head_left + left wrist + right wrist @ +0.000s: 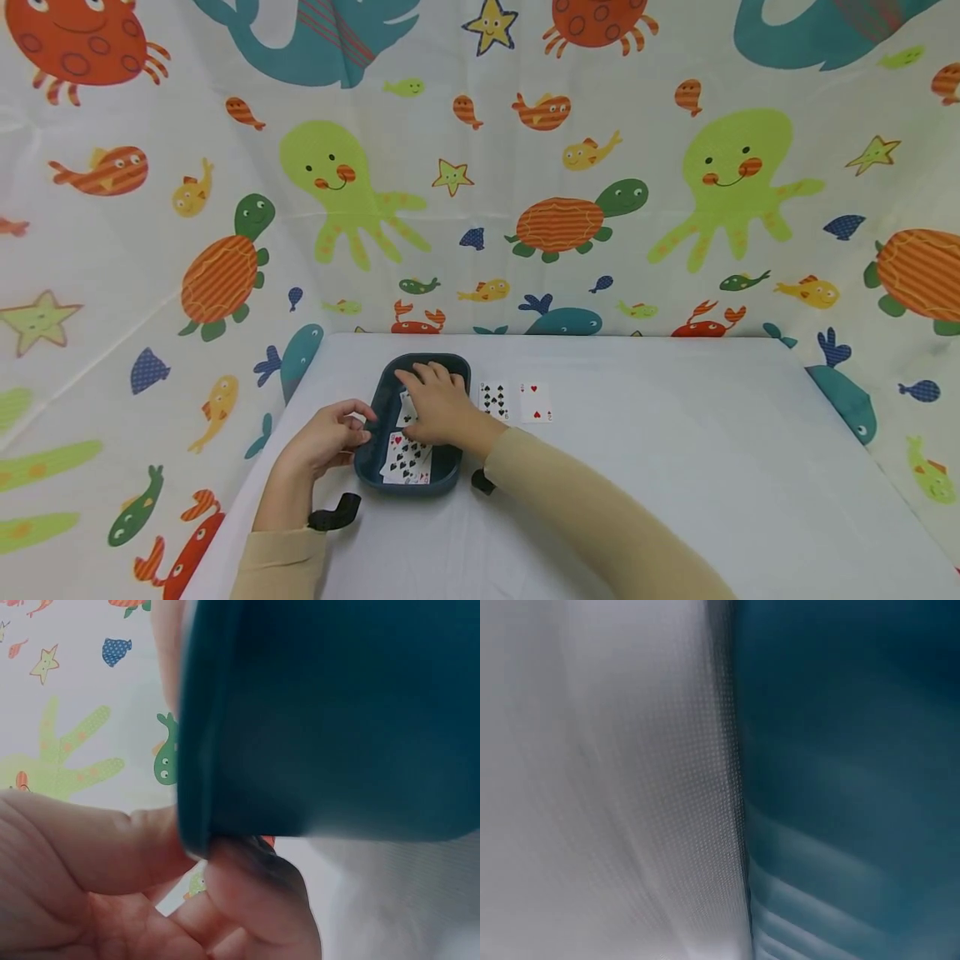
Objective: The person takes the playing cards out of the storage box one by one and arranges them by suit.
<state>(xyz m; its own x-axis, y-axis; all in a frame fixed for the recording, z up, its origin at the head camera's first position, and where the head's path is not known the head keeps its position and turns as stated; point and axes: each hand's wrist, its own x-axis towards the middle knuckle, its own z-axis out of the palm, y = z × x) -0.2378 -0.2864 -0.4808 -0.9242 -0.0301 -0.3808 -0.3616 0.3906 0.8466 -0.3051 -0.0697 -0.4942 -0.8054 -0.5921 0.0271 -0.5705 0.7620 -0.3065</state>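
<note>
Tray (448, 467): dark teal, near the tabletop's (675, 467) left edge, cards (406, 457) loose inside.
Left hand (330, 437): pinches the tray's left rim, thumb over it.
Right hand (438, 406): fingers flat on the cards in the tray; whether it grips one, I cannot tell.
Dealt cards (514, 402): two, just right of the tray.
Risk: pulling one card may drag others out; a weak pinch lets the tray slide.

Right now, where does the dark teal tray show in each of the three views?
Head: the tray lies low and left of centre on the white table, cards inside.
Left wrist: its outer wall fills the upper right, the left hand pinching its rim.
Right wrist: blurred, filling the right half.
Shared landmark: the white table.
</note>
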